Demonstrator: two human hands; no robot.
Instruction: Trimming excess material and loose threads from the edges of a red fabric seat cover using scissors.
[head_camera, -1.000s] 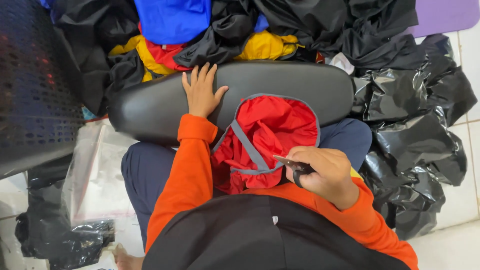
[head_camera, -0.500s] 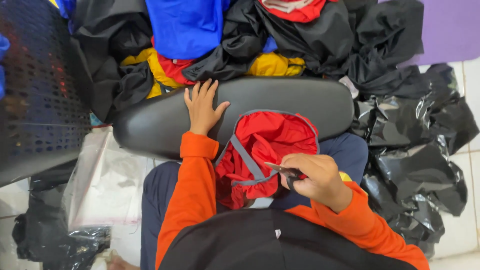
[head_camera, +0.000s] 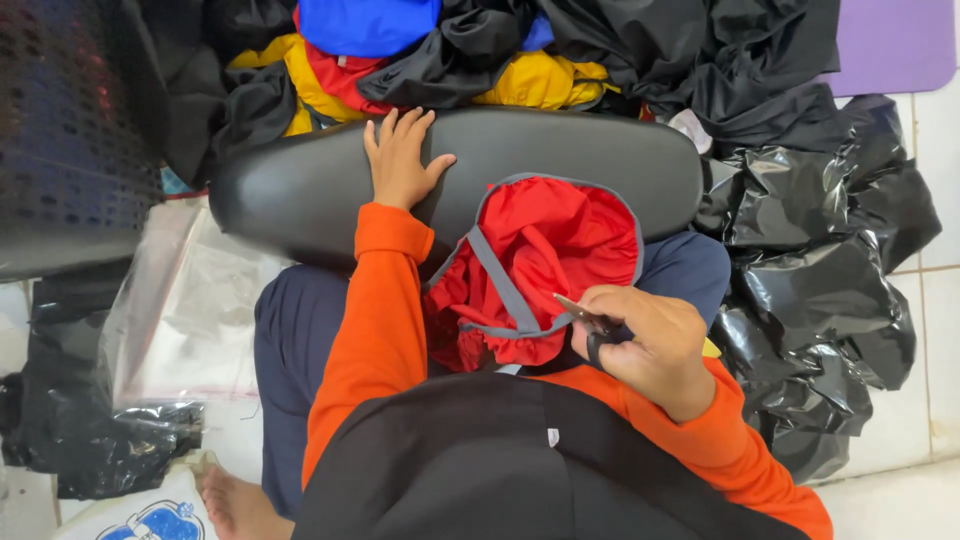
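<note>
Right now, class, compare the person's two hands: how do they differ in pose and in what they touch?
The left hand lies flat, fingers spread, on the black padded cushion; the right hand is curled around small scissors. The left hand holds nothing; the right hand's scissors meet the grey trim of the red garment. Both wear orange sleeves.

My sleeves (head_camera: 385, 300) were orange, my trousers (head_camera: 290, 340) navy. The garment (head_camera: 545, 250) on my lap was red with grey trim. The cushion (head_camera: 540, 150) was plain black. Beyond lay yellow (head_camera: 545, 80), blue (head_camera: 365, 22) and black cloth; the mat (head_camera: 890, 45) was purple.
</note>
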